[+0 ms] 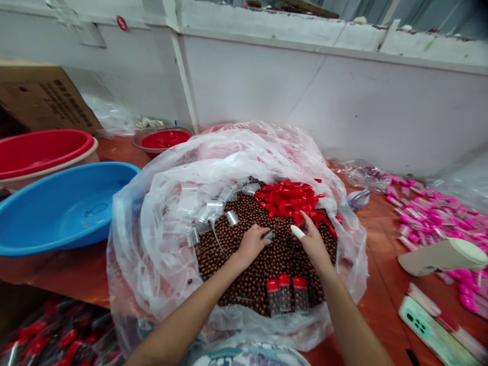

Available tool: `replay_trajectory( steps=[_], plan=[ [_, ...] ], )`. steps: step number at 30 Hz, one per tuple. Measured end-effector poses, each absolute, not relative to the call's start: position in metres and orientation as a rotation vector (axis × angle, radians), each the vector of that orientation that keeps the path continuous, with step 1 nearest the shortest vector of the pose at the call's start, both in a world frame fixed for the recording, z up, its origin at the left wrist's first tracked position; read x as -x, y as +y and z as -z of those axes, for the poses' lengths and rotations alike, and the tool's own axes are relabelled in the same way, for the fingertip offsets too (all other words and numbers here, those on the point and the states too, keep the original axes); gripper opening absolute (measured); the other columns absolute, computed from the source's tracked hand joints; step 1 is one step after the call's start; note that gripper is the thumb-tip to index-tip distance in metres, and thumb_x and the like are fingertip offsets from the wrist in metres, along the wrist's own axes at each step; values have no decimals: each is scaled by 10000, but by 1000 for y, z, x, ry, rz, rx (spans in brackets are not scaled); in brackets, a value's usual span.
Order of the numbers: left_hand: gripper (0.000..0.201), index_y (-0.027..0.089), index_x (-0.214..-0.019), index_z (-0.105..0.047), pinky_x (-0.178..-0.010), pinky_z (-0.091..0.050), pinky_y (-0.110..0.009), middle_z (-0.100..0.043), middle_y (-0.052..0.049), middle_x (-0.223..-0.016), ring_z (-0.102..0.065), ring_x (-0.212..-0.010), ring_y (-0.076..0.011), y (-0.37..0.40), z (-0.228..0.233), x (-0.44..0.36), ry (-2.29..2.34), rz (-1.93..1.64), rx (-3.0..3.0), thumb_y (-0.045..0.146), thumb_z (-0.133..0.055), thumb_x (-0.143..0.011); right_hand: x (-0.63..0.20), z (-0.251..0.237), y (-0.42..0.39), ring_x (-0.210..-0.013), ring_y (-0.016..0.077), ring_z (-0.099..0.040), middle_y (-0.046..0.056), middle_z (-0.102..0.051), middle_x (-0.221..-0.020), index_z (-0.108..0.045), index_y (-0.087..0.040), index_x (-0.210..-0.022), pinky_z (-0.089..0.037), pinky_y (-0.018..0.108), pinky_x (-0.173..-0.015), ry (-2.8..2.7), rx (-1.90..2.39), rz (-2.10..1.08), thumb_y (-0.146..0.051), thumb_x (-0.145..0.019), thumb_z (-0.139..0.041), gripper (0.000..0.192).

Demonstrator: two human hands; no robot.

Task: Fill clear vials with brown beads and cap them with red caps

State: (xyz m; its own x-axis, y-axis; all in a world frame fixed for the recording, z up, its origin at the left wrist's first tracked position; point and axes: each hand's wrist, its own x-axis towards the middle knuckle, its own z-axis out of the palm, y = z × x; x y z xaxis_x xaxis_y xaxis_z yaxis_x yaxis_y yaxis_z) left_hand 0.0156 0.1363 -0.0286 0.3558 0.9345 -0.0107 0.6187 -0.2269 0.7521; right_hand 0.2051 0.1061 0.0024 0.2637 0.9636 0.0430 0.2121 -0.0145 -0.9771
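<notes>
My left hand (pixel 252 246) is closed around a small clear plastic jar (pixel 269 235), mostly hidden by the fingers, low over a heap of brown balls (pixel 247 216). To its right, my right hand (pixel 313 243) has its fingers apart, one in a white cover, at the near edge of a pile of red caps (pixel 285 195). Clear empty jars (pixel 215 206) lie at the heap's left side. Three jars of brown balls with red caps (pixel 284 295) rest at the near edge. A large clear plastic bag (pixel 152 213) surrounds everything.
A blue basin (pixel 57 203) and a red basin (pixel 46 150) stand left, with a cardboard box (pixel 46 96) behind. Capped jars (pixel 57 335) fill the lower left. Pink-capped tubes (pixel 438 218), a cream cylinder (pixel 438 256) and a phone (pixel 434 328) lie right. A wall (pixel 259 86) runs behind.
</notes>
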Motion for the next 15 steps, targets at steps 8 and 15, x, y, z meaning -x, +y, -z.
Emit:
replay_trajectory(
  steps=[8,15],
  plan=[
    [472,147,-1047,-626,-777,-437,-304,-581,-42,-893,-552,-817,-171,151,48,-34,1231,-780,-1609,174,-722,-586,-211,-2,24,-515,84,-461,23,-614,-980,-446,-281,-1204,-289,182,-383,-745,1331,-1249,-316,-678,-666,571],
    [333,115,-955,-639,-585,-504,-283,-648,-51,-827,-581,-655,-141,129,28,-27,1020,-700,-1301,257,-675,-656,-201,2,26,-594,129,-530,31,-660,-874,-529,-246,-1177,-397,237,-494,-791,1372,-1239,-492,-780,-524,467]
  ],
)
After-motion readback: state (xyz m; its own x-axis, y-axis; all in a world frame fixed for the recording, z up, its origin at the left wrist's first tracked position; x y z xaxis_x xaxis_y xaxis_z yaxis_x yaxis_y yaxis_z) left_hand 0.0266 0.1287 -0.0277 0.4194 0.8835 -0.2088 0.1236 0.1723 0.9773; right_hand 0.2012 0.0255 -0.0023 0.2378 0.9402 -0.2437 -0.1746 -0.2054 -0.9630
